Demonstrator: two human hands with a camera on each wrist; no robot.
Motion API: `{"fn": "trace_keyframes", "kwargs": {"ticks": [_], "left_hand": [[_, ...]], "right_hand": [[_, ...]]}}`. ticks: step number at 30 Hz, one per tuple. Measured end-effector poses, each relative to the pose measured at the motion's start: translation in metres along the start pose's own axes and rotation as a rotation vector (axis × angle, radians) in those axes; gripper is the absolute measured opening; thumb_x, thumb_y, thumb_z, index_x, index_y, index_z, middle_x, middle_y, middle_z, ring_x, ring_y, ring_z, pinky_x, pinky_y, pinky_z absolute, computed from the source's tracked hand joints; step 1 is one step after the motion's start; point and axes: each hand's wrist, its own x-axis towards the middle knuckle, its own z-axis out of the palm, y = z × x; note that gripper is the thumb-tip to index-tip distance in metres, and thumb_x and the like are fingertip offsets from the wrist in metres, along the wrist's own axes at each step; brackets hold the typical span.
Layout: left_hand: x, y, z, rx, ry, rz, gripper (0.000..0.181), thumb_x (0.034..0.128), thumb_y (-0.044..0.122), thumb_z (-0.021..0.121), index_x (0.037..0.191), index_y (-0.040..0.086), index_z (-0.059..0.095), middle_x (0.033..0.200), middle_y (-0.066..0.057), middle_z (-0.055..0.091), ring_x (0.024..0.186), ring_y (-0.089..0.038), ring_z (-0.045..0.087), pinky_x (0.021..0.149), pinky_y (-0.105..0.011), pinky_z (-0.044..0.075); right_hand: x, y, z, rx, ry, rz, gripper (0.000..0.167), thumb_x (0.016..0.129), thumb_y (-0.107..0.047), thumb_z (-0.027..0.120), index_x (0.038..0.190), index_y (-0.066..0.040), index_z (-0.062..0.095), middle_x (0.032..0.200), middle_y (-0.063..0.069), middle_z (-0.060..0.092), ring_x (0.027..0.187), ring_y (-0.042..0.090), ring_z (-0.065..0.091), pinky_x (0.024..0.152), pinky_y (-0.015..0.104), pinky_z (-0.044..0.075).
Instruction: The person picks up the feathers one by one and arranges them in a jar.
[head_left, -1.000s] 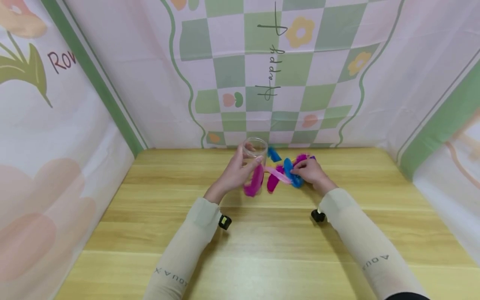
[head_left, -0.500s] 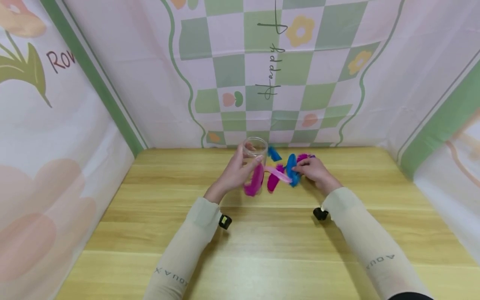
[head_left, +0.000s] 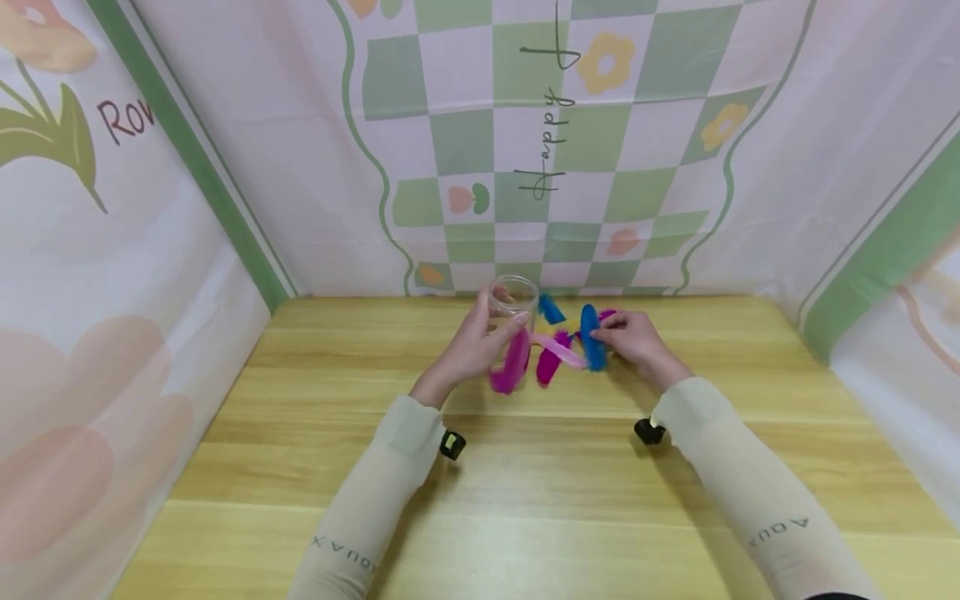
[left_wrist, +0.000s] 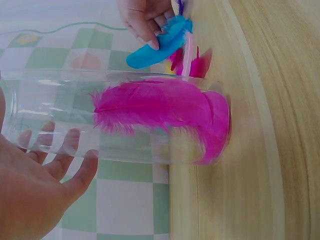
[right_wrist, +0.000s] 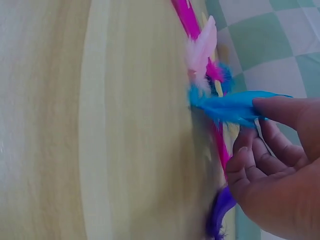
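Your left hand (head_left: 472, 340) grips the clear jar (head_left: 513, 315), upright on the counter (head_left: 525, 500); its thumb is mostly cut off in the left wrist view. Magenta feathers (left_wrist: 155, 105) inside overlap, number unclear. Your right hand (head_left: 636, 340) pinches a blue feather (head_left: 592, 337) between thumb and fingers, beside the loose pile; the pile's yellow pieces are mostly covered. Head view shows you the jar's open mouth, cropped at left wrist. Right wrist alone shows clearly a purple feather (right_wrist: 220, 210) beneath your right hand.
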Motion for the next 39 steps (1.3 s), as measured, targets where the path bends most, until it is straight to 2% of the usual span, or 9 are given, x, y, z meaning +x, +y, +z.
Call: {"fn": "trace_keyframes", "kwargs": {"ticks": [5, 12, 18, 23, 26, 32, 39], "left_hand": [[0.001, -0.002, 0.001, 0.014, 0.006, 0.010, 0.059, 0.1051, 0.042, 0.057, 0.148, 0.011, 0.032, 0.145, -0.007, 0.044, 0.133, -0.026, 0.050, 0.111, -0.046, 0.043], [0.002, -0.001, 0.000, 0.016, 0.006, 0.018, 0.059, 0.1052, 0.044, 0.056, 0.148, 0.012, 0.031, 0.147, -0.015, 0.044, 0.132, -0.026, 0.050, 0.109, -0.046, 0.045], [0.002, -0.001, 0.000, 0.017, 0.002, 0.013, 0.058, 0.1052, 0.042, 0.056, 0.148, 0.011, 0.032, 0.149, -0.018, 0.042, 0.132, -0.027, 0.050, 0.110, -0.047, 0.044], [0.002, -0.001, 0.001, 0.016, 0.010, 0.012, 0.057, 0.1053, 0.042, 0.056, 0.147, 0.011, 0.033, 0.147, -0.016, 0.044, 0.131, -0.027, 0.051, 0.110, -0.046, 0.044], [0.002, -0.001, 0.001, 0.016, 0.017, 0.017, 0.057, 0.1053, 0.042, 0.056, 0.147, 0.011, 0.033, 0.147, -0.016, 0.045, 0.130, -0.028, 0.051, 0.110, -0.046, 0.044], [0.001, -0.001, 0.001, 0.017, 0.017, 0.014, 0.058, 0.1049, 0.043, 0.057, 0.147, 0.011, 0.033, 0.145, -0.012, 0.046, 0.130, -0.026, 0.052, 0.109, -0.045, 0.045], [0.001, -0.001, 0.000, 0.014, 0.010, 0.002, 0.060, 0.1046, 0.044, 0.057, 0.148, 0.012, 0.032, 0.147, -0.013, 0.045, 0.131, -0.028, 0.051, 0.109, -0.046, 0.046]], "right_hand": [[-0.002, -0.001, -0.004, 0.025, 0.022, 0.011, 0.032, 0.099, -0.017, 0.069, 0.117, 0.009, 0.060, 0.115, 0.015, 0.059, 0.093, 0.016, 0.056, 0.077, 0.023, 0.054], [-0.002, 0.000, -0.008, 0.115, 0.020, 0.044, 0.033, 0.100, -0.019, 0.068, 0.118, 0.007, 0.057, 0.112, 0.011, 0.058, 0.091, 0.012, 0.062, 0.088, 0.030, 0.058], [-0.005, -0.003, -0.011, 0.178, 0.005, 0.054, 0.034, 0.100, -0.019, 0.069, 0.117, 0.008, 0.056, 0.113, 0.010, 0.057, 0.084, 0.008, 0.062, 0.084, 0.028, 0.058], [-0.007, -0.007, -0.013, 0.232, -0.008, 0.054, 0.032, 0.100, -0.015, 0.067, 0.117, 0.010, 0.055, 0.120, 0.012, 0.055, 0.082, 0.003, 0.066, 0.087, 0.029, 0.059], [-0.009, -0.010, -0.013, 0.282, -0.016, 0.043, 0.030, 0.100, -0.010, 0.067, 0.116, 0.011, 0.054, 0.110, 0.007, 0.061, 0.080, 0.004, 0.069, 0.086, 0.027, 0.059], [-0.013, -0.014, -0.014, 0.358, -0.041, 0.015, 0.026, 0.098, -0.004, 0.066, 0.113, 0.013, 0.054, 0.083, -0.006, 0.069, 0.078, 0.006, 0.072, 0.077, 0.022, 0.059], [-0.018, -0.022, -0.014, 0.350, -0.042, 0.003, 0.027, 0.098, -0.006, 0.068, 0.113, 0.012, 0.056, 0.082, -0.005, 0.074, 0.079, 0.007, 0.073, 0.075, 0.024, 0.060]]}}
